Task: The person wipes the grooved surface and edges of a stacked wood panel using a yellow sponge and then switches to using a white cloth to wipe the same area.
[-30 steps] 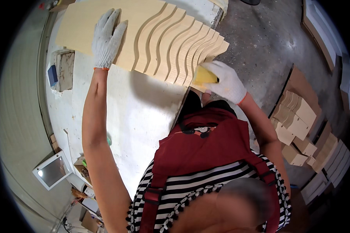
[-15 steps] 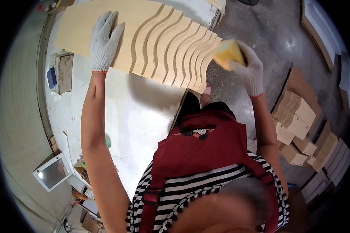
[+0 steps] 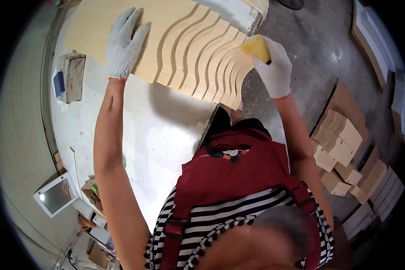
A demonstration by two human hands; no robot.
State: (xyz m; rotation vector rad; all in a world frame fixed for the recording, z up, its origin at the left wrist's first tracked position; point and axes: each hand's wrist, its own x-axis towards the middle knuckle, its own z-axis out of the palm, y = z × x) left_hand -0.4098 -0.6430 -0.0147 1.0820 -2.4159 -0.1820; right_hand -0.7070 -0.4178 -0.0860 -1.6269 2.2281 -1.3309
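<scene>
left hand (image 3: 125, 45) flat on wavy wooden boards (image 3: 166, 47), fingers apart, right hand (image 3: 274, 67) at right end, fingers clamped on yellow block (image 3: 255, 47)

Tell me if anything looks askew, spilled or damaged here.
One mild oddity: the wooden pieces piled at the right lie at uneven angles, unlike the wavy-edged boards under the left hand, which overlap in orderly steps. I see no spill or clear breakage.

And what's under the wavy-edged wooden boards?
A white table shows below the boards along their near side; their wavy end juts past its edge, above grey floor. Whatever they rest on directly is covered.
</scene>
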